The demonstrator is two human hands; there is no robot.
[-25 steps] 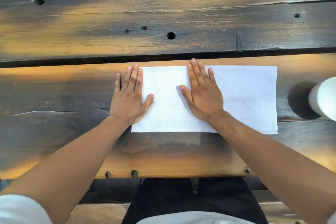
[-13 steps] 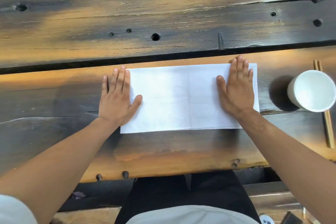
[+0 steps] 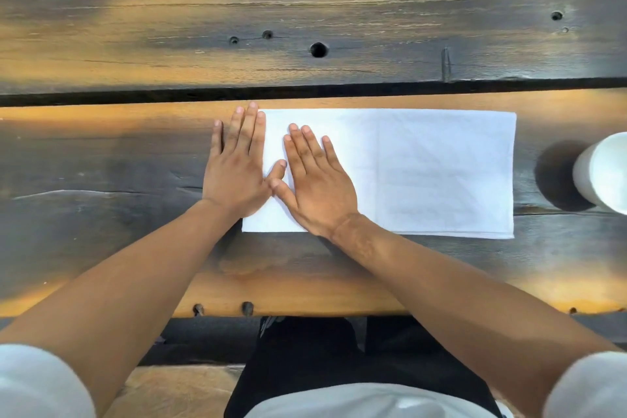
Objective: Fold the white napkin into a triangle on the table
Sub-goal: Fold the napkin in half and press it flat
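Observation:
The white napkin [image 3: 437, 173] lies flat on the dark wooden table [image 3: 305, 10] as a long rectangle, with a faint vertical crease near its middle. My left hand [image 3: 237, 166] rests palm down across the napkin's left edge, fingers straight and together, half on the wood. My right hand [image 3: 315, 180] lies flat on the napkin's left part, right beside the left hand, thumbs nearly touching. Neither hand grips anything. The napkin's lower left area is hidden under both hands.
A white cup [image 3: 604, 176] stands at the right edge of view, just right of the napkin, casting a dark shadow. A black gap between planks [image 3: 305, 92] runs just beyond the napkin. The table's near edge [image 3: 305, 310] is above my lap.
My right hand slid from the napkin's right end back to its left part, beside the left hand. The left hand stayed at the left edge. The view shifted so the cup is partly cut off.

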